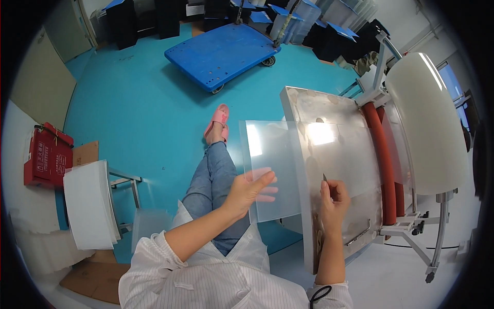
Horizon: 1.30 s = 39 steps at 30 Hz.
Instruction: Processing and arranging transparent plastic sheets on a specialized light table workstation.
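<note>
A clear plastic sheet hangs over the left edge of a metal table and runs across it toward red rollers. My left hand grips the sheet's free part near its left edge, thumb on top and fingers showing through from below. Above the tabletop, my right hand pinches a small dark pointed blade between thumb and fingers. The blade's tip points away from me; the rest is hidden in the hand. Whether it touches the sheet I cannot tell.
Beyond the rollers sits a large roll of whitish film. A stack of white sheets rests on a stand at left, near a red box. Ahead are a blue platform cart and several dark bins. A metal handle lies on the table.
</note>
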Each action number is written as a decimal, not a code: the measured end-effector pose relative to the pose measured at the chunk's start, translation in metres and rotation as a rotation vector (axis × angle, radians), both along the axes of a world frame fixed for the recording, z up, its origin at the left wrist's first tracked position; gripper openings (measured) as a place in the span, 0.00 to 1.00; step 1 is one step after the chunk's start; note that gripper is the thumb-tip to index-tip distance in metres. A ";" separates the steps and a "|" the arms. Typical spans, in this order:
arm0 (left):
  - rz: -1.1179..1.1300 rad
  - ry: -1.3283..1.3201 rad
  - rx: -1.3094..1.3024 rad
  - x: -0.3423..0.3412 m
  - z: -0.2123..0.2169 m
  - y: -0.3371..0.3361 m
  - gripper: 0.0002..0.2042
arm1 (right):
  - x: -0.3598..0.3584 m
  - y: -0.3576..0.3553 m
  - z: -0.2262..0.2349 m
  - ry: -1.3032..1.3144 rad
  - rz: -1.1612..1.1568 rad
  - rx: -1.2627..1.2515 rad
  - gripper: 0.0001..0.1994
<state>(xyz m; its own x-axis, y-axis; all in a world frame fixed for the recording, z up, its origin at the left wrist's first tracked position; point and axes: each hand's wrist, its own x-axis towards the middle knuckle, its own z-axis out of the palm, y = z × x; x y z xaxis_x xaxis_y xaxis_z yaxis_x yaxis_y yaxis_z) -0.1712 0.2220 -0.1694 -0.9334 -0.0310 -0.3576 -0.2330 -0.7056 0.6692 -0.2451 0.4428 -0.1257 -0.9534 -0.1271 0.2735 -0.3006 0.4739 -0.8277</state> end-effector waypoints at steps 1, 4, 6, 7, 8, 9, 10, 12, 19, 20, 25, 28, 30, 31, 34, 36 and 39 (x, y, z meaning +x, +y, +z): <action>0.013 -0.004 -0.011 -0.001 0.001 0.000 0.29 | -0.001 -0.001 -0.001 -0.005 0.001 0.002 0.05; 0.035 -0.015 -0.008 0.001 0.000 -0.005 0.29 | -0.002 -0.002 -0.001 -0.050 -0.010 0.008 0.05; 0.034 -0.021 0.005 0.006 -0.002 -0.013 0.29 | -0.001 -0.006 0.003 -0.047 -0.018 0.045 0.04; 0.033 -0.006 0.001 0.010 -0.002 -0.019 0.29 | -0.002 -0.008 0.002 -0.053 -0.029 0.047 0.04; 0.030 0.013 -0.004 0.014 -0.002 -0.025 0.28 | -0.004 -0.011 0.001 -0.060 -0.023 0.050 0.04; 0.003 0.027 -0.002 0.017 0.003 -0.029 0.28 | -0.005 -0.010 0.006 -0.051 -0.030 0.050 0.04; 0.002 0.030 -0.017 0.022 0.007 -0.034 0.27 | -0.008 -0.011 0.013 -0.037 -0.058 0.050 0.04; -0.027 0.029 -0.020 0.030 0.013 -0.046 0.26 | -0.020 -0.021 0.025 -0.122 0.030 0.186 0.05; 0.002 -0.039 -0.162 0.052 0.053 -0.076 0.26 | -0.118 -0.060 0.009 0.018 0.041 0.318 0.07; 0.010 -0.056 -0.194 0.054 0.058 -0.078 0.26 | -0.128 -0.068 0.006 0.032 0.034 0.370 0.07; 0.063 -0.081 -0.245 0.062 0.077 -0.084 0.25 | -0.138 -0.090 0.010 -0.025 0.047 0.516 0.07; 0.076 -0.083 -0.267 0.062 0.088 -0.085 0.24 | -0.143 -0.094 0.008 0.000 0.074 0.544 0.07; 0.081 -0.085 -0.273 0.061 0.092 -0.085 0.24 | -0.142 -0.094 0.006 0.008 0.049 0.529 0.07; 0.073 -0.075 -0.286 0.060 0.094 -0.085 0.23 | -0.144 -0.095 0.008 0.006 0.053 0.527 0.07; 0.059 -0.071 -0.301 0.060 0.102 -0.085 0.24 | -0.145 -0.099 0.018 -0.045 0.081 0.540 0.06; 0.044 -0.073 -0.303 0.058 0.108 -0.083 0.24 | -0.143 -0.101 0.025 -0.051 0.079 0.619 0.05; 0.088 -0.055 -0.330 0.055 0.118 -0.077 0.23 | -0.139 -0.090 0.025 -0.014 0.116 0.671 0.06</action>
